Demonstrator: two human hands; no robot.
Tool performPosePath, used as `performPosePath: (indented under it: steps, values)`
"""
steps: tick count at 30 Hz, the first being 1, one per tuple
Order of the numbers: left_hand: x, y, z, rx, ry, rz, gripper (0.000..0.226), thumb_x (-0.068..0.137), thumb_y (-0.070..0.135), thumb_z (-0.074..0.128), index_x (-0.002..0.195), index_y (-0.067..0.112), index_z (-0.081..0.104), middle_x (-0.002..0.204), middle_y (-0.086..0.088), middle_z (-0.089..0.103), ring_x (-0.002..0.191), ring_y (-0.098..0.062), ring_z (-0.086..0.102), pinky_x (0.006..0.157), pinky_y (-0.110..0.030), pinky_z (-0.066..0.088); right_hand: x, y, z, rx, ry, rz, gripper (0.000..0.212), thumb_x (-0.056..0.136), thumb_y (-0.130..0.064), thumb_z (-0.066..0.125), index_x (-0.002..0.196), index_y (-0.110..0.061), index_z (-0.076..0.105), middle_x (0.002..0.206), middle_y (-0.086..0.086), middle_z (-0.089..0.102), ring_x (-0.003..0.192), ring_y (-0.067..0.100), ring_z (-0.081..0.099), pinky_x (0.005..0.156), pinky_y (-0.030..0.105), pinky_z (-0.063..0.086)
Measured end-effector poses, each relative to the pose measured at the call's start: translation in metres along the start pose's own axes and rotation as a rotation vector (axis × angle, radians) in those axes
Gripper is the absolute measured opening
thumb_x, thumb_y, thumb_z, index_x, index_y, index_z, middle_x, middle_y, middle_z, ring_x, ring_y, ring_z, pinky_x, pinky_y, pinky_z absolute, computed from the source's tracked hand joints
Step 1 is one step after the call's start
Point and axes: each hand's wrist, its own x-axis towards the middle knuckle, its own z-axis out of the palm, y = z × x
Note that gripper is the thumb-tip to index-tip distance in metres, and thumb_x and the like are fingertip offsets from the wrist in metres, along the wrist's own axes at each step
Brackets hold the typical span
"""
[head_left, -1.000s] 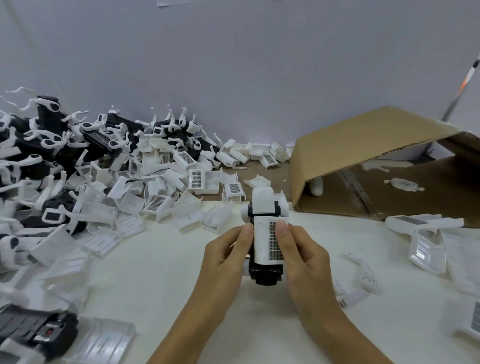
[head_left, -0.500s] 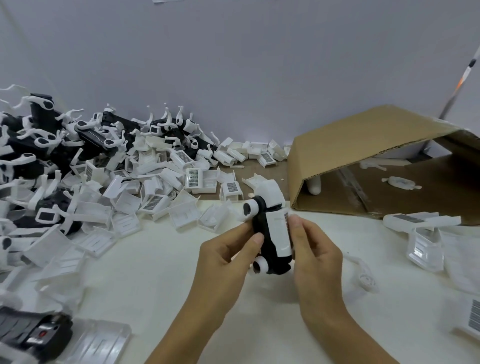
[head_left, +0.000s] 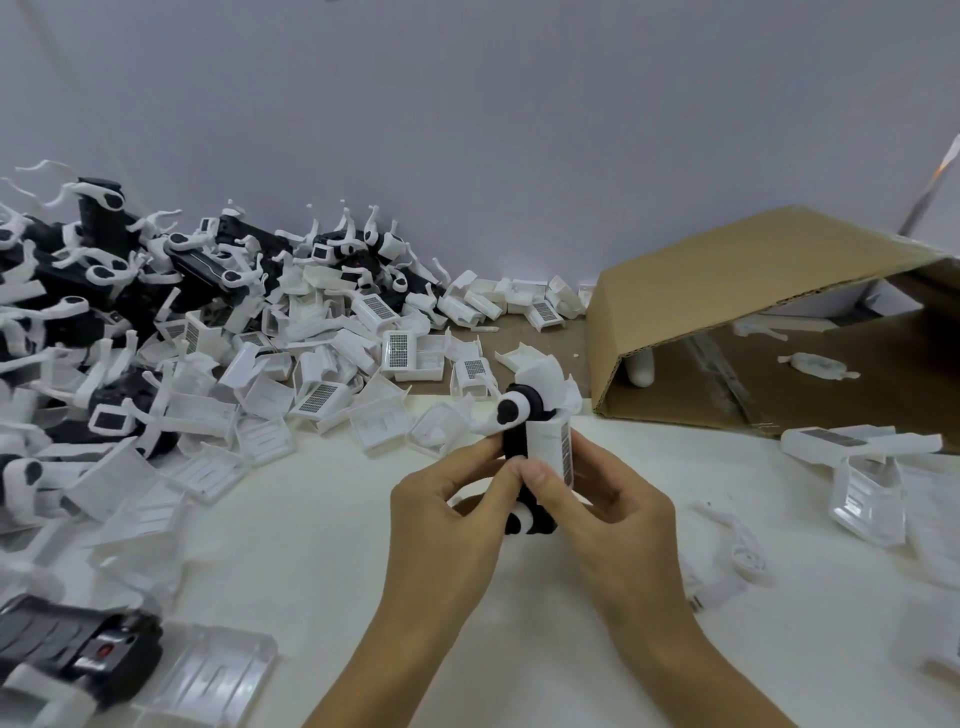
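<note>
**Fitting a cover to a unit.** You hold the black body (head_left: 514, 447) upright, clear of the bench (head_left: 311, 545), between both hands at the centre of view. Your left hand (head_left: 447, 499) pinches its black side with thumb and forefinger. Your right hand (head_left: 613, 504) curls round the white cover (head_left: 545, 441), thumb pressed near its lower edge.

The step in hand appears to be seating the cover on the body. The next move probably calls for firm thumb pressure along the seam while the left hand braces, then a check that the cover sits flush.

The cover is a white shell with a barcode label (head_left: 565, 449) down its right face. A white round cap (head_left: 506, 410) with a dark spot sits at the body's upper end. Loose covers (head_left: 322, 374) lie heaped at left, and a cardboard box (head_left: 727, 291) stands open at right.
</note>
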Motion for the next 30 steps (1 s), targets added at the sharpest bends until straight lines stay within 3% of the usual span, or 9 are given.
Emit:
performPosePath:
  steps: [5, 8, 10, 13, 15, 20, 24, 27, 30]
  values:
    - [0.000, 0.005, 0.002, -0.093, 0.028, -0.030, 0.013, 0.084, 0.033, 0.081, 0.092, 0.042, 0.080, 0.093, 0.007, 0.079, 0.088, -0.010, 0.075, 0.066, -0.016, 0.057, -0.002, 0.000, 0.000, -0.123, -0.080, -0.017, 0.037, 0.087, -0.042, 0.073, 0.124, -0.039, 0.068, 0.113, -0.015, 0.075, 0.100, 0.007, 0.072, 0.081, 0.022, 0.058]
    - [0.004, 0.004, -0.002, -0.122, 0.059, -0.031, 0.020, 0.071, 0.040, 0.080, 0.090, 0.044, 0.080, 0.093, 0.008, 0.079, 0.087, -0.009, 0.075, 0.065, -0.016, 0.056, -0.002, -0.001, 0.001, -0.068, -0.066, -0.022, 0.029, 0.093, -0.035, 0.059, 0.119, -0.032, 0.072, 0.110, -0.015, 0.076, 0.104, 0.005, 0.069, 0.078, 0.016, 0.053]
    - [0.004, 0.004, -0.001, -0.129, 0.000, -0.041, 0.019, 0.072, 0.040, 0.076, 0.089, 0.045, 0.080, 0.093, 0.008, 0.079, 0.089, -0.010, 0.075, 0.066, -0.015, 0.056, 0.000, -0.003, 0.001, -0.018, -0.061, 0.056, 0.028, 0.094, -0.044, 0.062, 0.113, -0.028, 0.075, 0.104, -0.006, 0.078, 0.099, 0.013, 0.072, 0.073, 0.021, 0.056]
    - [0.001, 0.002, 0.002, -0.144, -0.075, -0.056, 0.022, 0.073, 0.041, 0.075, 0.094, 0.039, 0.081, 0.095, 0.003, 0.080, 0.092, -0.013, 0.076, 0.071, -0.017, 0.057, 0.001, -0.004, 0.001, -0.008, -0.072, 0.110, 0.044, 0.083, -0.055, 0.059, 0.092, -0.018, 0.080, 0.087, 0.008, 0.078, 0.082, 0.026, 0.076, 0.066, 0.034, 0.062]
    - [0.001, 0.000, 0.003, -0.150, -0.076, -0.070, 0.027, 0.072, 0.041, 0.075, 0.097, 0.034, 0.082, 0.096, 0.000, 0.080, 0.094, -0.016, 0.076, 0.076, -0.021, 0.058, 0.000, -0.004, 0.001, -0.038, -0.057, 0.108, 0.048, 0.079, -0.058, 0.058, 0.086, -0.015, 0.080, 0.082, 0.008, 0.077, 0.079, 0.026, 0.076, 0.070, 0.042, 0.063]
    - [0.002, -0.002, 0.003, -0.188, -0.102, -0.134, 0.031, 0.074, 0.041, 0.075, 0.102, 0.031, 0.080, 0.102, 0.000, 0.079, 0.100, -0.015, 0.074, 0.081, -0.024, 0.059, 0.000, -0.005, 0.003, -0.004, -0.034, 0.084, 0.039, 0.088, -0.058, 0.060, 0.090, -0.025, 0.079, 0.088, 0.007, 0.077, 0.084, 0.026, 0.075, 0.071, 0.038, 0.063]
    - [0.002, -0.005, 0.004, -0.173, -0.086, -0.146, 0.028, 0.078, 0.036, 0.073, 0.104, 0.028, 0.080, 0.104, -0.002, 0.079, 0.104, -0.020, 0.073, 0.093, -0.037, 0.058, 0.001, -0.007, 0.005, -0.005, -0.016, 0.086, 0.027, 0.084, -0.061, 0.061, 0.087, -0.040, 0.078, 0.095, 0.003, 0.074, 0.092, 0.022, 0.074, 0.082, 0.048, 0.062]
    - [0.002, -0.006, 0.005, -0.221, -0.069, -0.213, 0.032, 0.076, 0.036, 0.074, 0.106, 0.024, 0.081, 0.105, -0.006, 0.078, 0.105, -0.024, 0.073, 0.099, -0.051, 0.054, 0.002, -0.006, 0.003, 0.019, -0.024, 0.102, 0.025, 0.083, -0.050, 0.058, 0.087, -0.039, 0.080, 0.097, 0.002, 0.075, 0.095, 0.020, 0.073, 0.081, 0.040, 0.062]
    - [0.006, -0.009, 0.003, -0.302, -0.047, -0.285, 0.037, 0.074, 0.037, 0.076, 0.105, 0.019, 0.081, 0.108, -0.009, 0.077, 0.106, -0.025, 0.073, 0.102, -0.052, 0.051, 0.001, -0.006, 0.005, 0.043, -0.047, 0.132, 0.025, 0.092, -0.047, 0.064, 0.100, -0.028, 0.079, 0.104, 0.003, 0.075, 0.099, 0.018, 0.073, 0.079, 0.027, 0.060]
